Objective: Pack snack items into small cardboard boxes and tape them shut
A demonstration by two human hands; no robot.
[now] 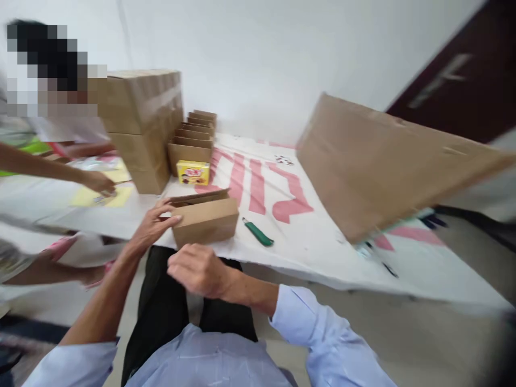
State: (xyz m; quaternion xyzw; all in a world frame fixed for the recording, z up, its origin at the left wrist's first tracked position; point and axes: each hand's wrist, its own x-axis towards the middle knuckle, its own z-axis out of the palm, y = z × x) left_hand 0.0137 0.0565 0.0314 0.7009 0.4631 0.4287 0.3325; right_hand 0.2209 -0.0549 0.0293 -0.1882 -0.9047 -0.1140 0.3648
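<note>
Small cardboard box point(207, 224) on table point(318, 244) — three o'clock from left hand point(155, 224), twelve o'clock from right hand point(201, 271). Left hand touches box's nine-o'clock end; cannot tell if pinching. Right hand loosely curled — cannot tell if holding anything. Green cutter point(258, 233), box's three o'clock.

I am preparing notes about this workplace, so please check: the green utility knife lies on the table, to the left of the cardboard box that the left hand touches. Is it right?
Not quite: in the head view, the green utility knife lies on the table, to the right of the cardboard box that the left hand touches.
</note>
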